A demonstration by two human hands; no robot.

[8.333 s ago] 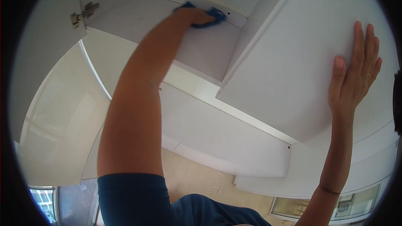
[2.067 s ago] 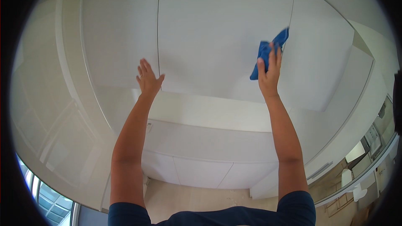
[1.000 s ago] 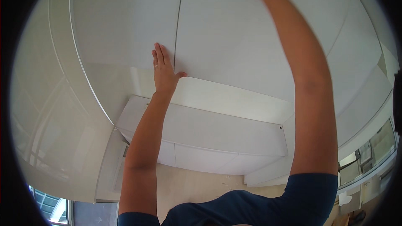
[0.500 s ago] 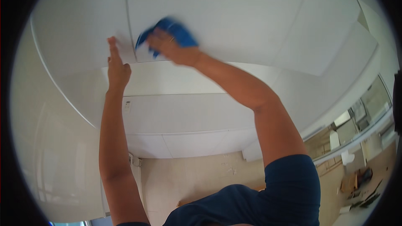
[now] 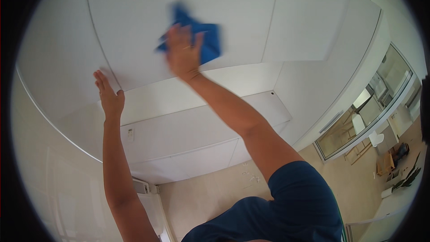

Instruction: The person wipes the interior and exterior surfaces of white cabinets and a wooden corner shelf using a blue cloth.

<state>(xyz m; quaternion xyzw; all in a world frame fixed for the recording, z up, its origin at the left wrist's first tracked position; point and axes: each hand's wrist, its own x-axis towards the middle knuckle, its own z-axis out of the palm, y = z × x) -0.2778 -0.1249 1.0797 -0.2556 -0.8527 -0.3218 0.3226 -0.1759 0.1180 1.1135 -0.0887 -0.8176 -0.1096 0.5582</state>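
My right hand (image 5: pixel 182 54) presses a blue cloth (image 5: pixel 210 42) against a white cabinet door (image 5: pixel 237 13). The cloth is bunched under the fingers and spreads out past them, a little blurred by motion. My left hand (image 5: pixel 109 95) is lower and to the left, by the seam between two door panels. Its fingers are stretched out and nothing is in them; it looks to rest on the panel's surface.
Below the doors runs a white counter (image 5: pixel 179 130) with a small white remote-like item (image 5: pixel 130 135) on it. A glossy pale panel (image 5: pixel 58 175) rises at the left. On the right stand a glass-paned partition (image 5: pixel 367 103), a wooden chair (image 5: pixel 384 164) and a plant (image 5: pixel 407 177).
My view has turned, so the cabinets appear tilted. My right hand has moved the cloth rightward over the door, away from the seam. The left hand remains close to the seam.
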